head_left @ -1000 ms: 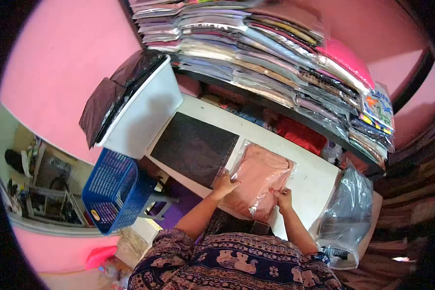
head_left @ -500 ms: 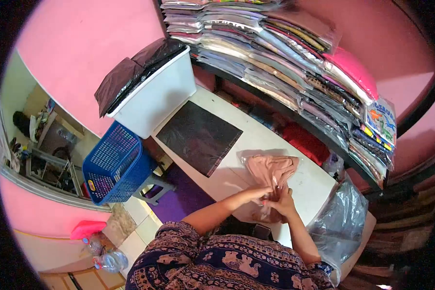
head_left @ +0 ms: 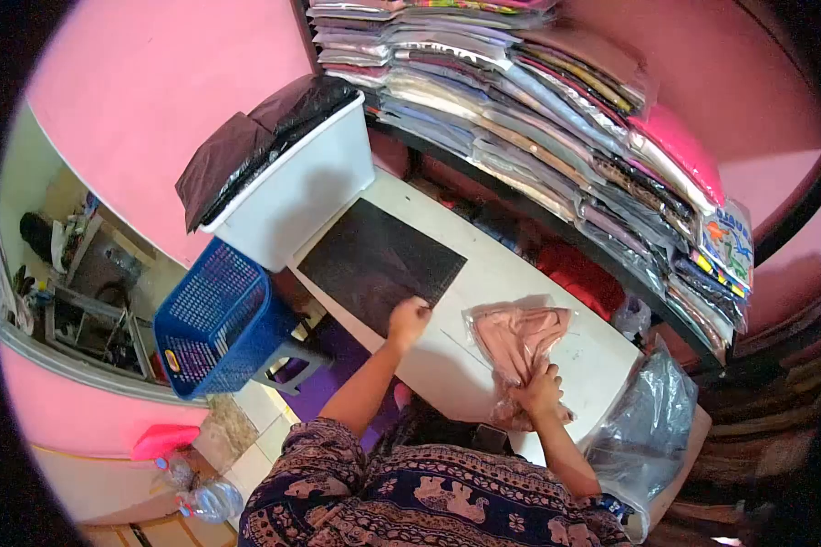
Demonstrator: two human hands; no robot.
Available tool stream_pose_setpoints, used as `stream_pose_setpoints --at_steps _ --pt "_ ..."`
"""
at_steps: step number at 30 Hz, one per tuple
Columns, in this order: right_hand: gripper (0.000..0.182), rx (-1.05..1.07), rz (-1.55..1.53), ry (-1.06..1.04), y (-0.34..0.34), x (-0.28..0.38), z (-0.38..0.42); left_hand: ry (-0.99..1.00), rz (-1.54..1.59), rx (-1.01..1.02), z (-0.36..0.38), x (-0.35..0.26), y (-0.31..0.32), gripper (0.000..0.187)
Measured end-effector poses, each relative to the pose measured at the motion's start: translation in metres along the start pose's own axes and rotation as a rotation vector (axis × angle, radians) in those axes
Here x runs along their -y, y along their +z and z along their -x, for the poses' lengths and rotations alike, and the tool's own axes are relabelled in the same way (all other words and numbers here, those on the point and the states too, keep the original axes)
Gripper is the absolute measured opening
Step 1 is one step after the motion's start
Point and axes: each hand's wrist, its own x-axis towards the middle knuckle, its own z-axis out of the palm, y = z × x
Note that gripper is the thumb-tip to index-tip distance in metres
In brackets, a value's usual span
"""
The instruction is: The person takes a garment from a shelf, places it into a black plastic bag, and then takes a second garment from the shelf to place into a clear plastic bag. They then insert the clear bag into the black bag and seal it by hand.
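Left of centre, the left hand [head_left: 409,321] has left the bundle and now pinches the near edge of the flat black plastic mailer bag [head_left: 380,263]. Right of centre, the right hand [head_left: 538,395] grips the crumpled pink garment in clear plastic [head_left: 518,335] on the white table [head_left: 470,273]. No writing is readable.

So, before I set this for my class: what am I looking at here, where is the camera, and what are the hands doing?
There is no machine here. A person wears a camera on the head, looking down at their own two hands; its wide lens bends the edges. On the white table lie a stack of dark flat bags and a pink garment in clear plastic. The left hand touches the edge of the dark stack. The right hand presses on the bunched near end of the pink packet. Behind stands a shelf of folded, wrapped clothes.
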Motion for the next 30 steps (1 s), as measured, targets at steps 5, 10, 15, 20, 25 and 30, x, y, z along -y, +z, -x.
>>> stream_pose_setpoints --at_steps 5,10,15,20,25,30 --pt "0.107 -0.022 0.118 0.018 0.001 0.018 0.002 -0.038 -0.243 0.038 -0.036 0.022 -0.032 0.046" --pt "0.111 -0.038 0.175 0.026 0.004 0.045 0.006 -0.049 -0.289 0.252 -0.057 0.03 -0.035 0.053" --pt "0.109 -0.094 0.078 0.018 0.024 0.042 -0.016 -0.048 -0.093 0.318 -0.074 0.069 -0.033 0.044" --pt "0.097 -0.155 -0.22 -0.044 -0.007 0.037 -0.018 -0.031 0.027 0.417 -0.086 0.088 -0.038 0.038" --pt "0.085 -0.261 -0.408 -0.195 -0.011 0.053 -0.024 -0.11 0.107 0.503 -0.088 0.099 -0.04 0.044" --pt "0.086 -0.261 -0.049 -0.286 -0.033 0.125 -0.021 -0.128 0.201 0.47 -0.095 0.09 -0.06 0.033"
